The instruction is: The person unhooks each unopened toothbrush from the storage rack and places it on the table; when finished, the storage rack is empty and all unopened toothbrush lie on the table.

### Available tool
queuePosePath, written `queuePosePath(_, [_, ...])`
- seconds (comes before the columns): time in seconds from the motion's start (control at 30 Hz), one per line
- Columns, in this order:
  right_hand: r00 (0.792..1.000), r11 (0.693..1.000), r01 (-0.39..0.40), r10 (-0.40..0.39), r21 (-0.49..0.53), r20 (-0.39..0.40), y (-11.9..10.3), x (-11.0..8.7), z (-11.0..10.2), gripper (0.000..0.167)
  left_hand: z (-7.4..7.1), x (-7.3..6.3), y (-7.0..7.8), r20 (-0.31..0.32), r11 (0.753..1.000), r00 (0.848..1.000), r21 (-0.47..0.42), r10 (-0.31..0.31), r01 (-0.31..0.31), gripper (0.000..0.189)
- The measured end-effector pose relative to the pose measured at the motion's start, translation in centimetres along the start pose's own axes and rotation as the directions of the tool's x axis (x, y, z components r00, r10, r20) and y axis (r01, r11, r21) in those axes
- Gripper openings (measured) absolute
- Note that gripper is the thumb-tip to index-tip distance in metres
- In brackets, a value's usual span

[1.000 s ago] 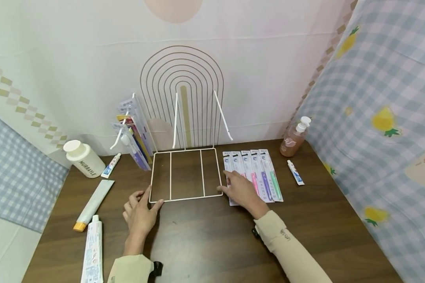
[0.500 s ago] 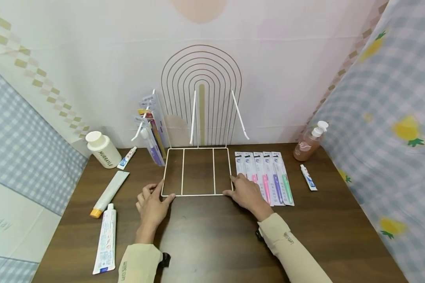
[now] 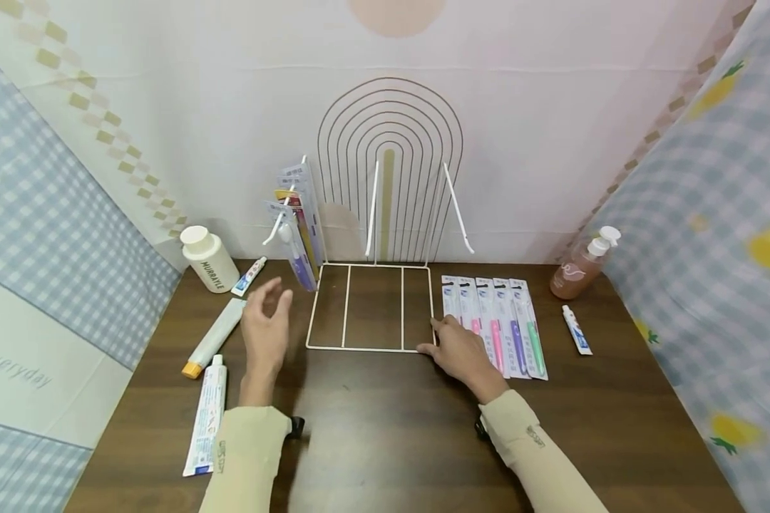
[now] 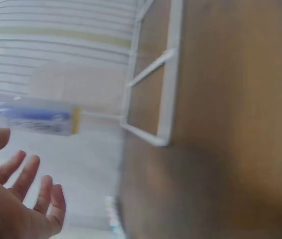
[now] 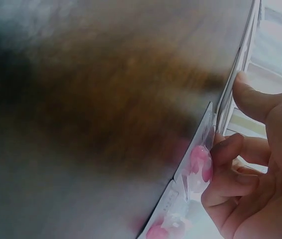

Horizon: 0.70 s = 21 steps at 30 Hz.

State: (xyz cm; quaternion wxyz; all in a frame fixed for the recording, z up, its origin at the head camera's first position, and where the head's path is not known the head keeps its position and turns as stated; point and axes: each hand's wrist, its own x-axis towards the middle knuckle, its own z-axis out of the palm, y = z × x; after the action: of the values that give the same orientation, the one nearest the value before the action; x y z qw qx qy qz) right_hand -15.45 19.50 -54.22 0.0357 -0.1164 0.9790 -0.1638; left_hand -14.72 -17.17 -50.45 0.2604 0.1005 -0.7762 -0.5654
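A white wire display rack with three upright-slanting hooks stands against the back of the table. My right hand holds its front right corner, thumb at the front wire; in the right wrist view its fingers are partly curled beside the rack wire. My left hand is raised just left of the rack, fingers parted and holding nothing. Packaged toothbrushes hang from the left hook, near that hand. More packaged toothbrushes lie in a row right of the rack, partly behind the right hand.
On the left are a white bottle, a small toothpaste tube, a tube with an orange cap and a large toothpaste tube. A pump bottle and another small tube are at right.
My left hand has let go of the rack's front left corner and lifted away to the left. The right hand stays at its corner. The head view has shifted leftward.
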Motion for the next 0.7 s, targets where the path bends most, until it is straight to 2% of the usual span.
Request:
queuePosePath(0.07, [1.000,1.000,-0.007,0.007,0.021,0.018,-0.7,-0.5,-1.0,0.080,-0.5,0.7,3.2,0.011,0.998,1.000,-0.057,0.015,-0.015,0.038])
queuePosePath(0.13, [0.999,0.999,-0.026,0.025,0.033,0.045,-1.8,-0.9,-2.2,0.079,-0.7,1.6,4.6,0.025,0.995,0.999,-0.097,0.019,-0.017,0.037])
queuePosePath(0.23, [0.997,0.998,-0.047,0.045,0.036,0.061,-2.0,-1.1,-2.4,0.077,-0.8,2.9,5.9,0.067,0.987,0.998,-0.159,0.020,-0.009,0.036])
queuePosePath(0.4, [0.999,0.998,-0.033,0.032,0.057,0.029,-1.3,-0.9,-1.8,0.078,-0.4,4.2,6.4,0.116,0.973,0.993,-0.232,0.037,-0.010,0.034])
queuePosePath(0.47, [1.000,0.998,-0.015,0.015,0.058,0.004,-0.4,-0.7,-0.9,0.080,-0.3,4.5,6.4,0.114,0.969,0.993,-0.245,0.031,-0.002,0.034])
queuePosePath(0.6, [1.000,0.997,-0.009,0.009,0.071,0.000,-0.1,-0.4,-0.8,0.080,-0.3,4.9,6.4,0.099,0.958,0.995,-0.286,0.024,0.006,0.030])
queuePosePath(0.7, [0.999,0.994,-0.043,0.041,0.101,0.023,-1.3,-0.7,-2.1,0.078,-0.2,4.9,6.4,0.088,0.953,0.996,-0.303,0.029,-0.001,0.023])
